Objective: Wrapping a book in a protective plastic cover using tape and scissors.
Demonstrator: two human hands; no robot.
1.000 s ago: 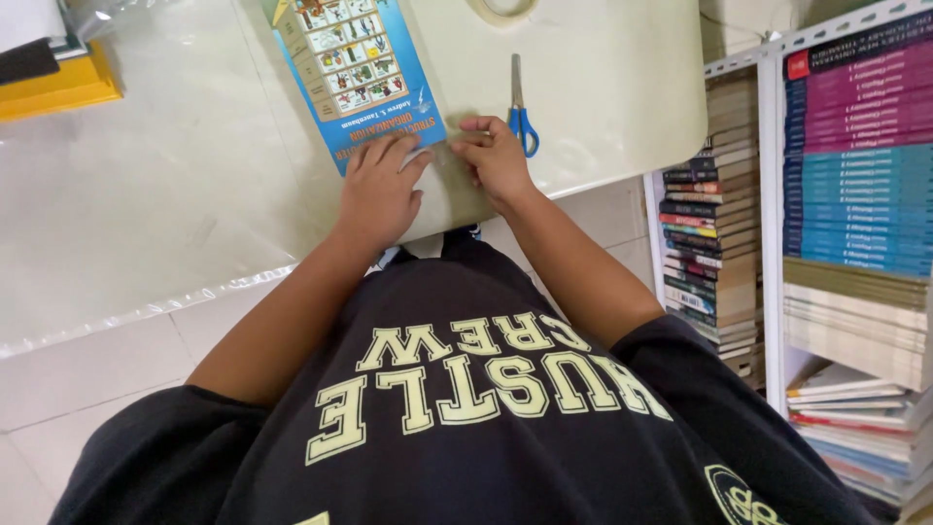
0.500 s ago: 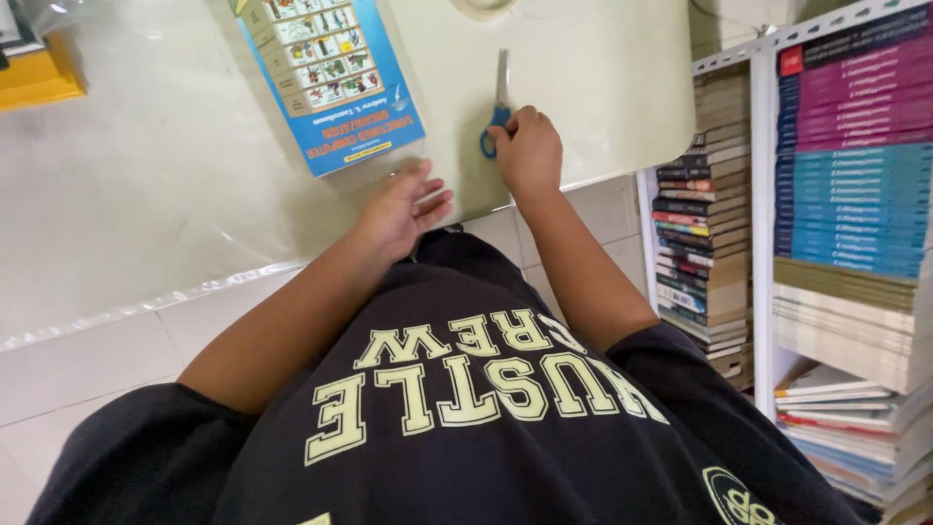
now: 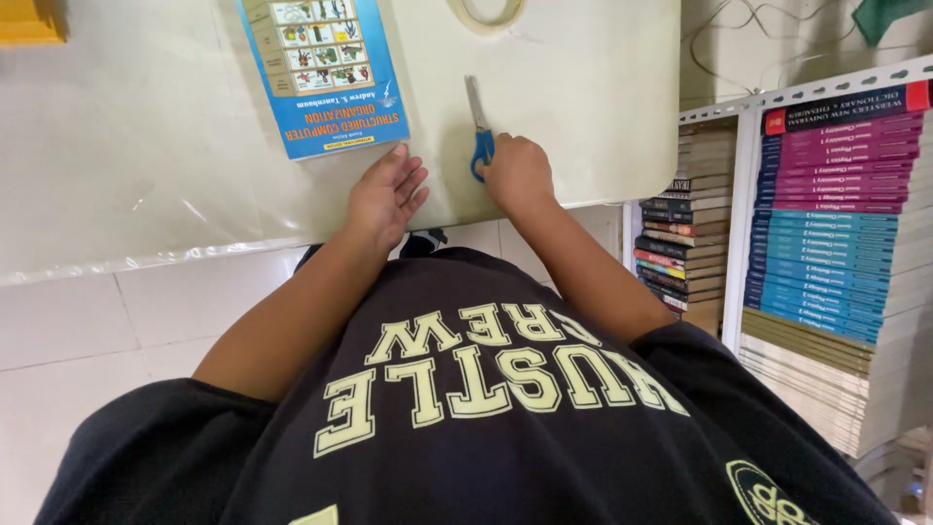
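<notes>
Head view: the scissors (image 3: 477, 128) are seen lying on the pale sheet (image 3: 583, 97), blades pointing away from the person, blue handles toward the body. The right hand (image 3: 517, 173) is closed over the handles, grasping them. The left hand (image 3: 386, 194) is laid open and flat, holding nothing, just below the blue book (image 3: 326, 73), farther from the scissors.

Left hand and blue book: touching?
Apart. The head view shows bare tabletop between the left hand fingertips and the blue book lower edge.
</notes>
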